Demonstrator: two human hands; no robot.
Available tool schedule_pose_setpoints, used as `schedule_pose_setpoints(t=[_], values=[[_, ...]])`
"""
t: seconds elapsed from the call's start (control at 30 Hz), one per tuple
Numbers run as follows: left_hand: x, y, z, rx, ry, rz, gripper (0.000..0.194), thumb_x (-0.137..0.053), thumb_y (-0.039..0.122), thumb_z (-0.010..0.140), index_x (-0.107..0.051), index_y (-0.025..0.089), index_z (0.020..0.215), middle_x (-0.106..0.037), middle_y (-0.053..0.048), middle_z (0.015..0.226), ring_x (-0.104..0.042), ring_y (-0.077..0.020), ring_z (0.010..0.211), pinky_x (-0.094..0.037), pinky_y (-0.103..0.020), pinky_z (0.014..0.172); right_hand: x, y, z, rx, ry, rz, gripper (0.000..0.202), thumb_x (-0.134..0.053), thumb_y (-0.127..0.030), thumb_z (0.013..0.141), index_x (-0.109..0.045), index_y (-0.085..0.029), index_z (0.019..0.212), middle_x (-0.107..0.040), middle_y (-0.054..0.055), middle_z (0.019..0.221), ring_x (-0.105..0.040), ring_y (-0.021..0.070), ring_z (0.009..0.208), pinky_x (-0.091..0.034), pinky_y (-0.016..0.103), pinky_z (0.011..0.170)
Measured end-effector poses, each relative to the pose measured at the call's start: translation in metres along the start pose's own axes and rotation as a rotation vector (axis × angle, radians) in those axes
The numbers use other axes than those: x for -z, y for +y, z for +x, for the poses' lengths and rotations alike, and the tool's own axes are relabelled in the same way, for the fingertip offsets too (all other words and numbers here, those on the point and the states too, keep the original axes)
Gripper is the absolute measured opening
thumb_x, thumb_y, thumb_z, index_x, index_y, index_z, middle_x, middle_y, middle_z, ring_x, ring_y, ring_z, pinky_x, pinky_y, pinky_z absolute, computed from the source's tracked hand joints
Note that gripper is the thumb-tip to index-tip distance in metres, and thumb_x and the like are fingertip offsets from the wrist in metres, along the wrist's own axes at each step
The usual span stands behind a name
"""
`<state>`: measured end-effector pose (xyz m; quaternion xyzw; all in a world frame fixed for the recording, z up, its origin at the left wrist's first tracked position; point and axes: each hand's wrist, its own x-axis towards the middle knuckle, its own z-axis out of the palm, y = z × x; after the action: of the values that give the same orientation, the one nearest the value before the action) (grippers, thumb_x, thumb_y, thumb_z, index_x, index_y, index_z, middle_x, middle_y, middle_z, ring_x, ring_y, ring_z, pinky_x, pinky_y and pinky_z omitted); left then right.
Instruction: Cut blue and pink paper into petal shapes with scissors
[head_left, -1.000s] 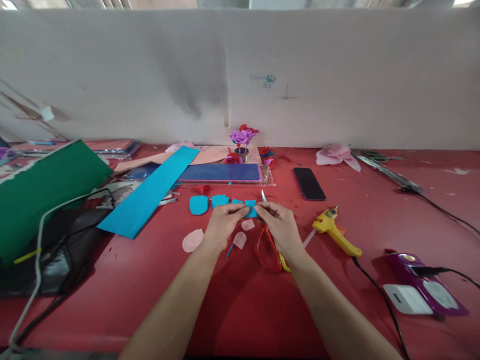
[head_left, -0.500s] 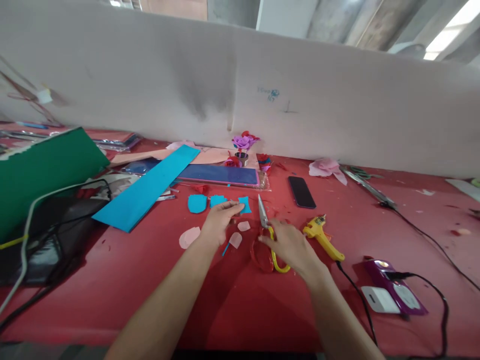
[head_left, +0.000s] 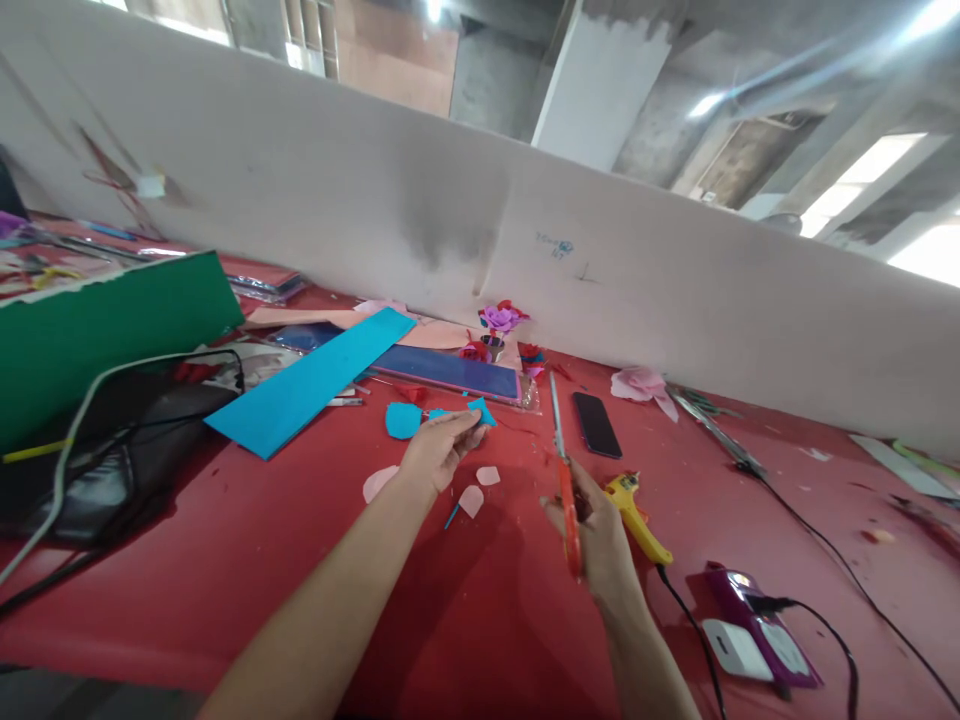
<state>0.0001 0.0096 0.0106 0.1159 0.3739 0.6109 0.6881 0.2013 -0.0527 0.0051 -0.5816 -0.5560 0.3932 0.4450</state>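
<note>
Between the thumb and fingers of my left hand [head_left: 439, 448] is a small blue paper piece [head_left: 481, 411]. My right hand [head_left: 598, 520] grips a pair of scissors [head_left: 568, 490] by the handles, turned on edge with the blades pointing away from me. A rounded blue paper cutout [head_left: 403, 421] lies beyond my left hand, and another blue piece is partly hidden behind its fingers. Pale pink petal cutouts [head_left: 471, 501] lie on the red table just right of my left wrist, with a thin blue strip [head_left: 451, 516] touching them. A larger pink cutout [head_left: 379, 484] is partly covered by my left arm.
A yellow glue gun [head_left: 636, 515] lies right of my right hand, with a phone [head_left: 596, 424] beyond it. A purple power unit [head_left: 757, 620] with cables sits near right. Long blue paper [head_left: 311, 382], a green sheet [head_left: 127, 340] and paper flowers [head_left: 501, 318] stand farther back.
My right hand has lifted the scissors off the table and turned them on edge. The blue piece in my left hand has tilted. The view has shifted and rolled slightly.
</note>
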Motion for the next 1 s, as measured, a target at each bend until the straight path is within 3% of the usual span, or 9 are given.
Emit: schedule_pose_setpoints(t=[0.07,0.13,0.27,0.4,0.5,0.7,0.8,1.0], values=[[0.003,0.002,0.001,-0.026,0.009,0.031,0.014,-0.081,0.017,0.059,-0.070,0.011,0.066,-0.065,-0.002,0.060,-0.061,-0.0088,0.056,-0.044,-0.017,0.049,-0.007,-0.014,0.002,0.027,-0.026,0.033,0.033,-0.070,-0.032,0.071,-0.060,-0.023,0.101,-0.051,-0.004,0.066,-0.049,0.0158,0.057,-0.041,0.029,0.056],[0.005,0.003,0.002,-0.067,0.034,0.030,0.022,-0.084,0.023,0.055,-0.070,0.012,0.067,-0.064,-0.001,0.059,-0.058,-0.0079,0.055,-0.041,-0.018,0.048,-0.016,-0.022,0.009,0.079,-0.061,0.062,0.030,-0.068,-0.038,0.075,-0.058,-0.023,0.099,-0.048,-0.003,0.067,-0.048,0.0155,0.058,-0.043,0.030,0.058],[0.001,0.007,-0.004,-0.163,0.025,-0.024,0.029,-0.086,0.029,0.049,-0.069,0.013,0.066,-0.067,-0.002,0.066,-0.061,-0.0096,0.063,-0.047,-0.023,0.061,-0.028,-0.021,0.025,0.174,-0.137,0.089,0.056,-0.068,-0.048,0.075,-0.046,-0.030,0.123,-0.052,0.002,0.087,-0.056,0.0231,0.084,-0.048,0.038,0.076],[-0.019,0.009,-0.017,-0.188,0.036,-0.162,0.025,-0.085,0.025,0.053,-0.068,0.015,0.069,-0.069,-0.002,0.072,-0.064,-0.0126,0.070,-0.052,-0.029,0.074,-0.029,-0.010,0.026,0.140,-0.395,0.159,0.055,-0.066,-0.054,0.077,-0.044,-0.031,0.122,-0.051,0.006,0.100,-0.056,0.0264,0.098,-0.047,0.043,0.086],[-0.042,0.007,-0.023,-0.215,0.053,-0.243,0.018,-0.081,0.020,0.058,-0.069,0.015,0.070,-0.070,-0.002,0.074,-0.065,-0.0128,0.071,-0.053,-0.031,0.077,-0.032,-0.002,0.020,0.125,-0.523,0.253,0.060,-0.062,-0.063,0.076,-0.041,-0.030,0.122,-0.050,0.006,0.102,-0.055,0.0264,0.099,-0.047,0.041,0.084],[-0.073,-0.012,-0.023,-0.307,0.112,-0.270,0.020,-0.083,0.019,0.054,-0.069,0.015,0.066,-0.069,0.001,0.068,-0.065,-0.0103,0.069,-0.051,-0.028,0.083,-0.033,0.002,0.015,0.124,-0.436,0.356,0.053,-0.050,-0.070,0.080,-0.046,-0.029,0.113,-0.049,0.003,0.088,-0.049,0.0170,0.067,-0.044,0.030,0.058],[-0.075,-0.023,-0.022,-0.302,0.140,-0.252,0.022,-0.085,0.023,0.052,-0.069,0.017,0.067,-0.070,0.001,0.070,-0.066,-0.0119,0.073,-0.050,-0.028,0.083,-0.031,0.000,0.015,0.156,-0.383,0.319,0.052,-0.052,-0.069,0.079,-0.048,-0.029,0.113,-0.048,0.002,0.086,-0.045,0.0160,0.065,-0.042,0.029,0.059],[-0.074,-0.031,-0.022,-0.260,0.146,-0.284,0.015,-0.081,0.018,0.056,-0.070,0.016,0.067,-0.072,-0.001,0.073,-0.066,-0.0121,0.072,-0.051,-0.028,0.080,-0.032,0.002,0.014,0.051,-0.367,0.343,0.047,-0.050,-0.064,0.084,-0.047,-0.031,0.117,-0.042,-0.002,0.075,-0.040,0.0139,0.060,-0.038,0.027,0.055]])
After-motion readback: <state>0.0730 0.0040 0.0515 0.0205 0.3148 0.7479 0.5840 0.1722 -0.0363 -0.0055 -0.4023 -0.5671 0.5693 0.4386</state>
